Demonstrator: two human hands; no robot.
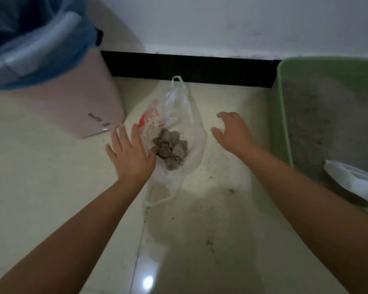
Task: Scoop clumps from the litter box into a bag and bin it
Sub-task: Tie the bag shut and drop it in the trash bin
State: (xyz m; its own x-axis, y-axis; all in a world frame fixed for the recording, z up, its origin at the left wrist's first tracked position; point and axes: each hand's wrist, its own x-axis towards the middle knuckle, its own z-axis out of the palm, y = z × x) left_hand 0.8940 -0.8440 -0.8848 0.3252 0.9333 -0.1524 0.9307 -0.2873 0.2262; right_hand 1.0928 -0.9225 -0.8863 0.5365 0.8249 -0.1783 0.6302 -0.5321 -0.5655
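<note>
Left hand (130, 154) and right hand (234, 132) reach over floor (210, 230), fingers apart, holding nothing; left one touching edge of bag (179, 115), right one just beside it; bag lies open between pink bin (79, 107) and green litter box (283, 115), clumps (170, 148) heaped inside; step likely gathering bag; advice: pinch both handles, lift level, keep mouth up; white scoop (355, 181) rests in box.
</note>
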